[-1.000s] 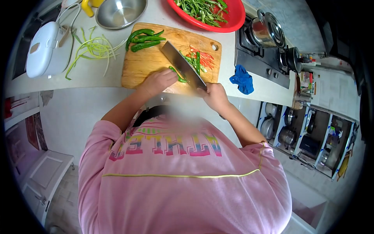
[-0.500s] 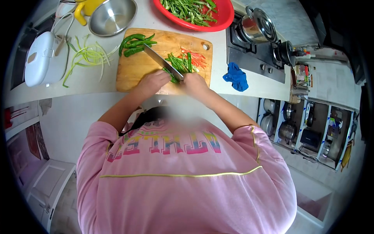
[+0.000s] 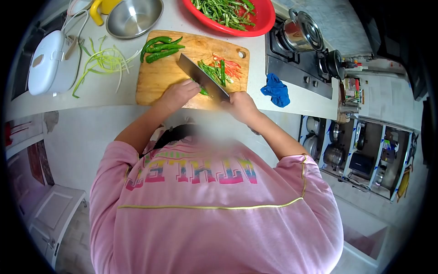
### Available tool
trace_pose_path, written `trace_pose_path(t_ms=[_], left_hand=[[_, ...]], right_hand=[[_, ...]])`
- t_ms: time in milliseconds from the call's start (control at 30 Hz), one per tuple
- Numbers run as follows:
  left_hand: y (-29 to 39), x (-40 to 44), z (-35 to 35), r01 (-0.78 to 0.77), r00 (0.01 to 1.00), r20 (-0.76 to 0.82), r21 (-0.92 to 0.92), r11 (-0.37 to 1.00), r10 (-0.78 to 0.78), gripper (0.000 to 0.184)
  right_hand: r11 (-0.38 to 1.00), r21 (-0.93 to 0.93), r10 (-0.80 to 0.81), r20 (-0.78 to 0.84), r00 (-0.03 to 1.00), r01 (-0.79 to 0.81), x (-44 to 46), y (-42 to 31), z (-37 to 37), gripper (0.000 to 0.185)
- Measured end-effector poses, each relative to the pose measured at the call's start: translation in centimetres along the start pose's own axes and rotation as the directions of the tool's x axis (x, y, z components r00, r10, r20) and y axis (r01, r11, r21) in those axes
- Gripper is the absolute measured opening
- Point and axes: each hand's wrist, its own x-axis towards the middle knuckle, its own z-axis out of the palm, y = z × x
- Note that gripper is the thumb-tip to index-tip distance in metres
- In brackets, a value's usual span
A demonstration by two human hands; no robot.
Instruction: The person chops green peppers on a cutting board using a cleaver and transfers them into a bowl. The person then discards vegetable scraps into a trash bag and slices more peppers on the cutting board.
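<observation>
Near the board's front edge, my right hand (image 3: 241, 106) is closed round the handle of a kitchen knife (image 3: 204, 76), whose broad blade points up and left. Close beside it, the closed fingers of my left hand (image 3: 181, 94) press a green chili pepper (image 3: 203, 91) onto the wooden cutting board (image 3: 157, 76); most of that pepper is hidden. Right of the blade lie shredded green pepper (image 3: 216, 73) and red pepper strips (image 3: 230, 68). Several whole green peppers (image 3: 162, 47) rest at the board's upper left.
Behind the board stand a steel bowl (image 3: 134, 18) and a red basin (image 3: 223, 31) of shredded green pepper. Left are scallion-like strands (image 3: 102, 64) and a white appliance (image 3: 50, 64). To the right lie a blue cloth (image 3: 275, 90) and a stove (image 3: 299, 68) with a steel pot (image 3: 303, 33).
My right hand has moved right with the knife, and the blade now stands away from my left fingers. My left hand stays in nearly the same place at the pepper.
</observation>
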Motion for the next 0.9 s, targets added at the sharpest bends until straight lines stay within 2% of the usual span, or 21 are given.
trace_pose_path(t_ms=[167,300,367,400,500,633,733,833,900], left_hand=[[0.0,0.0,-0.1,0.015,0.999,0.033,-0.020,1.000,-0.015,0.023],[-0.1,0.1,-0.1,0.006,1.000,0.025,-0.053,0.999,-0.004,0.023],[0.0,0.1,-0.1,-0.013,1.000,0.007,-0.031,0.999,0.013,0.023],[-0.1,0.3,-0.1,-0.021,1.000,-0.009,-0.016,1.000,0.021,0.023],[0.0,0.1,-0.3,0.006,0.999,0.051,-0.002,1.000,-0.005,0.021],[0.2,-0.1,-0.4,-0.007,0.999,0.032,0.015,1.000,0.007,0.019],[0.2,0.1,-0.3,-0.012,1.000,0.026,0.030,0.999,0.012,0.018],[0.3,-0.1,-0.5,-0.008,1.000,0.020,0.023,1.000,0.007,0.018],[0.3,0.0,-0.5,-0.009,1.000,0.028,0.022,1.000,0.009,0.018]], right_hand=[[0.999,0.001,-0.052,0.015,0.999,0.052,1.1,-1.3,0.5,0.019],[0.999,0.000,0.047,-0.019,0.999,-0.047,3.4,-3.0,1.2,0.020],[0.998,0.041,0.049,-0.059,0.997,-0.047,3.1,-2.7,1.7,0.021],[0.993,0.116,0.053,-0.142,0.988,-0.037,2.9,-2.1,1.9,0.023],[0.952,0.298,0.122,-0.183,0.976,-0.063,2.1,-0.6,2.2,0.027],[0.927,0.348,0.161,-0.028,0.987,-0.141,0.5,-0.7,0.1,0.030],[0.983,0.161,0.087,-0.014,0.996,-0.084,0.2,0.0,0.1,0.027],[0.991,0.134,0.028,0.002,1.000,-0.028,0.2,0.0,0.2,0.027],[0.978,0.203,0.031,0.076,0.997,-0.046,0.2,-0.4,-0.3,0.026]])
